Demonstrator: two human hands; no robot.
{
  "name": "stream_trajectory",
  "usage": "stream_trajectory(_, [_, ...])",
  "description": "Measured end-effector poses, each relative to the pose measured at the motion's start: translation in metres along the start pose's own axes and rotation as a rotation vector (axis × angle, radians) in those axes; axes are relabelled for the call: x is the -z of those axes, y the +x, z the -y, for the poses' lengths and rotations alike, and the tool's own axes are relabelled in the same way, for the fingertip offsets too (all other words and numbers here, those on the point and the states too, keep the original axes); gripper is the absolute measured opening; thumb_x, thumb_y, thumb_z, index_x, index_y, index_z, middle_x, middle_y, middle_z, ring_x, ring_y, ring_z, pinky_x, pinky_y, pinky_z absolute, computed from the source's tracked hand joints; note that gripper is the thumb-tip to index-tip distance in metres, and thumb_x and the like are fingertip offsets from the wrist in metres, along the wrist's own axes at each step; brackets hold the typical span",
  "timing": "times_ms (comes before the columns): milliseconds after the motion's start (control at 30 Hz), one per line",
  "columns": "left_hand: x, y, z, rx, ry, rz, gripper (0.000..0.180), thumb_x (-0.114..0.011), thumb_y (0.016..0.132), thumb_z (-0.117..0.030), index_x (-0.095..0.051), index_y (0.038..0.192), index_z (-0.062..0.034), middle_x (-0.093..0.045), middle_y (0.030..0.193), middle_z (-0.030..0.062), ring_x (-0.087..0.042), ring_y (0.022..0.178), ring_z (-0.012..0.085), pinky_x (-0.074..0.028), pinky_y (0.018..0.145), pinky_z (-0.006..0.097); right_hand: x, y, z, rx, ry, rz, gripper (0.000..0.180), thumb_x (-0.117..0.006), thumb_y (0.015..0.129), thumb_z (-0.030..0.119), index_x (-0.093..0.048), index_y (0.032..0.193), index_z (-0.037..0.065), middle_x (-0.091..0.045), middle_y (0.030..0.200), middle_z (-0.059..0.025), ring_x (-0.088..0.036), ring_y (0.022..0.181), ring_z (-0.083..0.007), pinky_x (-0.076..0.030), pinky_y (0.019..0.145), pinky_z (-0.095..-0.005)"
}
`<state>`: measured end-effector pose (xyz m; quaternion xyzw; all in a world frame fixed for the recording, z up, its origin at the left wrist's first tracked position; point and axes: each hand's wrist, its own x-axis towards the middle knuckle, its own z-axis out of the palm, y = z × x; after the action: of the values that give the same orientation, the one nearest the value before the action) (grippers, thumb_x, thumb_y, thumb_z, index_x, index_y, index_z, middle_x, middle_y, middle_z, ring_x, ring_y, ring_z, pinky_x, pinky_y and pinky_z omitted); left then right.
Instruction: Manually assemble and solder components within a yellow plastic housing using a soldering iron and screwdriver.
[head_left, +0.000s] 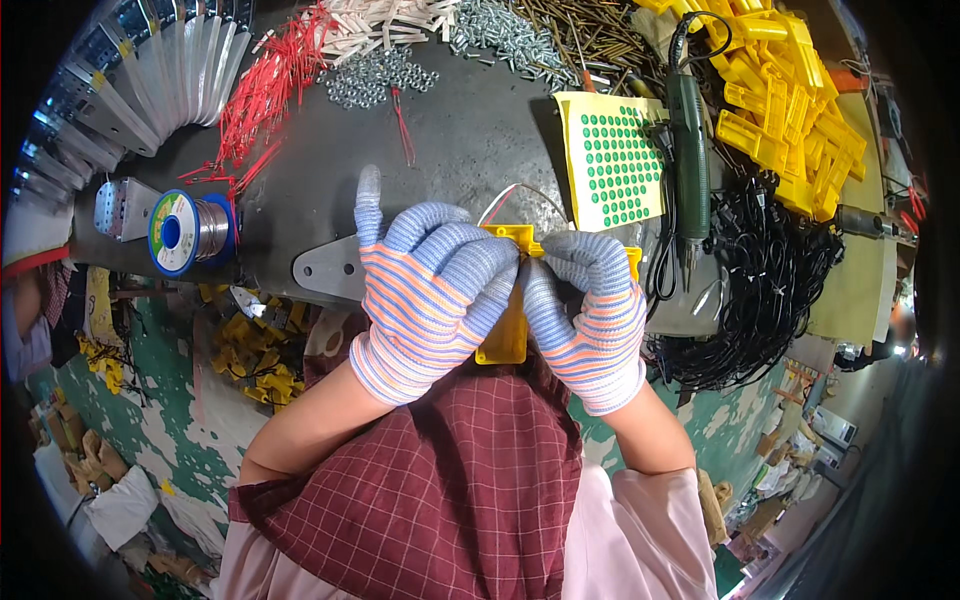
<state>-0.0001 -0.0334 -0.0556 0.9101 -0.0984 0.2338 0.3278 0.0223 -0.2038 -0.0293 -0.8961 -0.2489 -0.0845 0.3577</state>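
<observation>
Both my hands wear blue-grey knit gloves with orange and white stripes. My left hand [425, 290] is closed around the upper left of a yellow plastic housing [505, 340], with one finger stretched away from it. My right hand [590, 310] pinches at the housing's upper right edge, thumb and fingertips pressed together. Whether a small part sits between those fingertips is hidden. The housing hangs over the table's near edge. Thin red and white wires [492, 207] curve up from its top end. Another yellow piece [633, 262] shows just behind my right hand.
A grey metal bracket [320, 270] and solder spool [190, 232] lie left. Red wires [265, 110], nuts [375, 78] and screws [510, 45] are piled at the back. Rightward are a green-dotted sticker sheet [615, 160], green electric screwdriver [690, 150], black cables [760, 280] and yellow housings [790, 100].
</observation>
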Motion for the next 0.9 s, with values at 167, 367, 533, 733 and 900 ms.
stream_trajectory(167, [0.000, -0.002, 0.002, -0.007, 0.002, -0.004, 0.011, -0.074, 0.074, -0.020, -0.068, 0.084, -0.0173, -0.065, 0.085, -0.0018, -0.061, 0.093, 0.0230, -0.023, 0.115, 0.061, 0.006, 0.008, 0.010, -0.135, 0.033, 0.123, 0.030, -0.072, 0.078, 0.007, -0.063, 0.106, 0.007, -0.069, 0.081, -0.0114, -0.067, 0.067, -0.0289, -0.053, 0.063, -0.0373])
stream_trajectory(367, [-0.001, -0.002, 0.003, -0.024, 0.003, -0.028, 0.014, -0.074, 0.076, -0.021, -0.068, 0.088, -0.0175, -0.064, 0.084, -0.0016, -0.061, 0.092, 0.0227, -0.024, 0.114, 0.061, 0.007, 0.007, 0.003, -0.072, -0.014, 0.148, 0.023, -0.071, 0.078, 0.011, -0.065, 0.100, 0.009, -0.069, 0.080, -0.0104, -0.067, 0.066, -0.0285, -0.053, 0.063, -0.0380])
stream_trajectory(533, [-0.004, -0.005, 0.002, -0.066, 0.057, -0.065, 0.019, -0.074, 0.075, -0.022, -0.066, 0.091, -0.0148, -0.062, 0.088, 0.0012, -0.060, 0.092, 0.0234, -0.025, 0.114, 0.061, 0.007, 0.005, 0.001, -0.048, -0.115, 0.162, 0.024, -0.073, 0.076, 0.013, -0.065, 0.098, 0.009, -0.067, 0.078, -0.0076, -0.066, 0.067, -0.0271, -0.052, 0.062, -0.0372])
stream_trajectory(733, [-0.001, 0.004, 0.000, -0.051, 0.092, 0.025, 0.023, -0.071, 0.072, -0.019, -0.068, 0.094, -0.0173, -0.059, 0.084, -0.0012, -0.058, 0.088, 0.0215, -0.024, 0.112, 0.066, 0.019, 0.023, 0.005, 0.320, -0.376, 0.123, 0.015, -0.069, 0.078, 0.015, -0.066, 0.091, 0.008, -0.064, 0.070, -0.0083, -0.065, 0.063, -0.0265, -0.051, 0.058, -0.0390])
stream_trajectory(900, [0.000, -0.002, 0.003, -0.046, 0.076, -0.005, 0.020, -0.069, 0.076, -0.022, -0.066, 0.093, -0.0135, -0.060, 0.086, 0.0028, -0.060, 0.088, 0.0243, -0.022, 0.114, 0.066, 0.037, 0.069, 0.002, -0.575, 0.391, 0.714, 0.019, -0.065, 0.084, 0.020, -0.067, 0.090, 0.001, -0.064, 0.061, -0.0105, -0.060, 0.051, -0.0194, -0.049, 0.052, -0.0322])
